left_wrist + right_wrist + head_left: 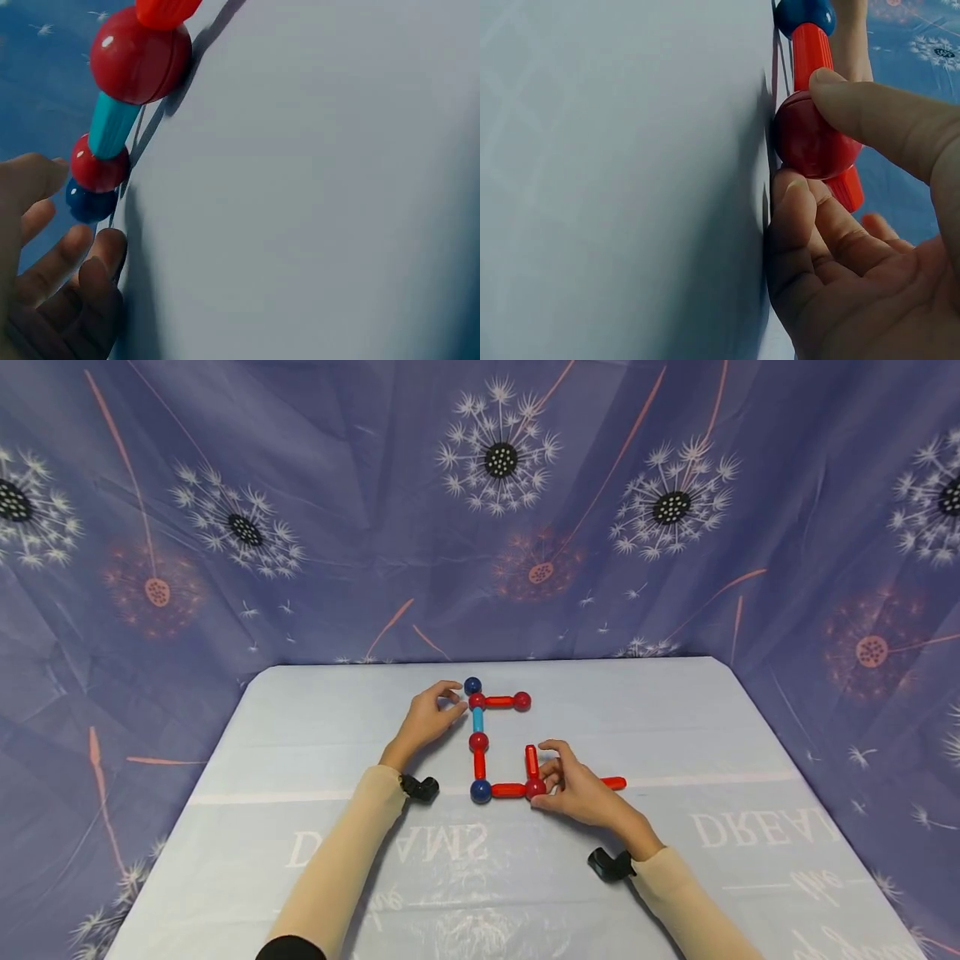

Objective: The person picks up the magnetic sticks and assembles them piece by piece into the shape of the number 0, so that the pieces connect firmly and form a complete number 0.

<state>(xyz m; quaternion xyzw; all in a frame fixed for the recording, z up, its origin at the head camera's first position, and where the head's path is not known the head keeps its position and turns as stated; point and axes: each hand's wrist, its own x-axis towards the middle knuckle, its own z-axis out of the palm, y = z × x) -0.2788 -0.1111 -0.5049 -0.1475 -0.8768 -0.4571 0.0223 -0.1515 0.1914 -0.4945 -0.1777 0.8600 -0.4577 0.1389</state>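
Note:
A figure of coloured balls and rods lies on the table. Down its left side run a blue ball (472, 686), a red ball (477, 702), a light blue rod (477, 720), another red ball (140, 60), a red rod (479, 766) and a corner blue ball (481, 791). My left hand (427, 720), fingers loosely bent, is beside the far end without gripping anything. At the near right, my right hand (577, 785) pinches a red ball (816, 136) between thumb and fingers. This ball joins a red rod (508, 791) from the corner and a red rod (532, 762) pointing away.
From the far red ball, a red rod (499, 702) leads right to an end red ball (522, 701). Another red rod (614, 783) shows partly behind my right hand. A patterned curtain (360, 527) hangs behind the pale table (660, 718).

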